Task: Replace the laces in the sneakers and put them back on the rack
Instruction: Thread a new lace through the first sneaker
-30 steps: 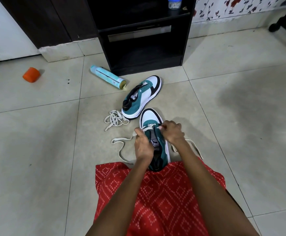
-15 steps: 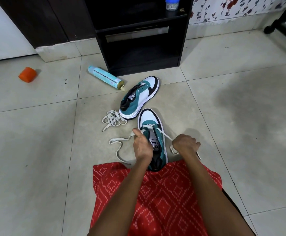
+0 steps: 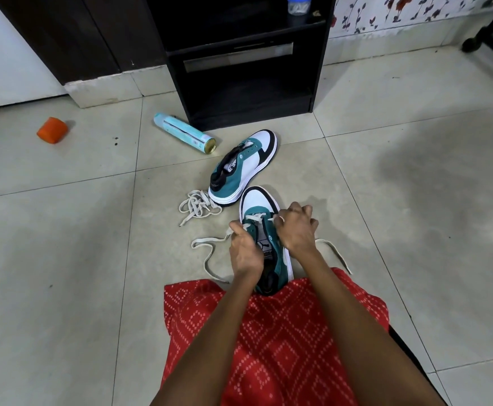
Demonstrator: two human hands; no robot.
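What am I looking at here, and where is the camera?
There is no machine here, only a person's two bare hands, filmed by one camera worn on the head and looking down. A sneaker stands on the tiled floor. The left hand and right hand each pinch its lace in their fingers near the front eyelets. Beyond lie a second sneaker, seemingly unlaced, a loose lace, a spray can and an orange object. A black rack stands behind. The red cloth is the person's clothing.

Two teal-and-white sneakers: the near sneaker (image 3: 257,201) and the far sneaker (image 3: 248,163). Two cream laces: the threaded lace (image 3: 207,259) and the bundled lace (image 3: 196,205). One spray can (image 3: 183,132), one orange cylinder (image 3: 52,131), one black rack (image 3: 245,92), one jar (image 3: 298,5). Two hands: left hand (image 3: 245,254), right hand (image 3: 296,227).
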